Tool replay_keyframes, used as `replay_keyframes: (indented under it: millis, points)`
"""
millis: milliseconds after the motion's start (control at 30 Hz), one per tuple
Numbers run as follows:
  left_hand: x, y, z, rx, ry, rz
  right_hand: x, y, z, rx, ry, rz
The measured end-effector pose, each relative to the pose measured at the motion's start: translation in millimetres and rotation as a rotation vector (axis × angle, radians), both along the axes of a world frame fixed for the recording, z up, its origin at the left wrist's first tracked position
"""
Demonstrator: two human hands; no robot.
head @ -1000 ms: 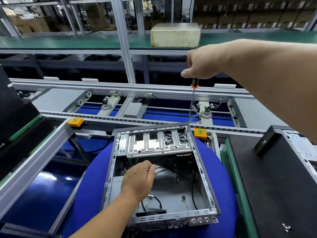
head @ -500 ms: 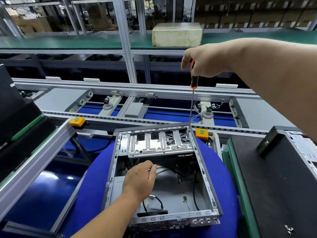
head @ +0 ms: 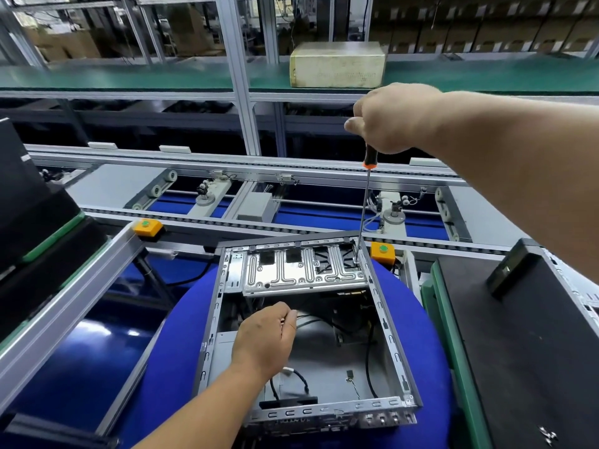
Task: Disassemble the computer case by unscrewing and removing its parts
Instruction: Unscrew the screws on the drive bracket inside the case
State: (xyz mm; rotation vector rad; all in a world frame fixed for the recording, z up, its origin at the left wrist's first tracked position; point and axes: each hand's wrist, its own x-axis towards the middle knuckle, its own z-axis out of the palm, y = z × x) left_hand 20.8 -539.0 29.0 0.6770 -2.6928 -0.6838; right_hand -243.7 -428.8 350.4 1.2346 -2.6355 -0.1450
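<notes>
The open computer case (head: 304,335) sits on a round blue pad (head: 168,358), its lid off, loose black cables (head: 366,361) on its floor; a stamped metal bracket (head: 301,270) spans its far end; the screwdriver (head: 364,209) stands nearly upright, tip at the bracket's far right corner; the right hand (head: 393,119) has its fingers curled round the black-and-orange handle; the left hand (head: 267,340) hovers inside the case, fingers loosely bent, whether holding a cable I cannot tell; an orange button box (head: 382,252) lies just beyond the case's far right corner.
</notes>
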Motion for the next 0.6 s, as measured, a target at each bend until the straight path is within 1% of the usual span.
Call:
replay_keyframes:
  millis: [67,233,333,400,500,600]
  points:
    - [0.2,0.1,0.0,-0.003,-0.004,0.0,-3.5,1.0,-2.0,-0.058,-0.052,0.029]
    - [0.7,-0.2,0.2,-0.005,-0.009,-0.004,1.1,3.7,1.9,-0.221,-0.351,0.054]
    - [-0.9,-0.5,0.0,-0.008,-0.016,-0.002,5.3,4.2,3.2,-0.239,-0.401,0.037]
    - [-1.2,-0.5,-0.2,-0.008,-0.016,-0.002,6.2,4.0,4.1,-0.179,-0.35,0.024]
    - [-0.2,-0.6,0.2,-0.005,-0.025,-0.002,1.8,3.4,3.4,-0.027,-0.147,-0.002]
    - [0.3,0.0,1.5,-0.003,-0.023,-0.005,-0.6,6.1,3.3,0.034,-0.015,-0.033]
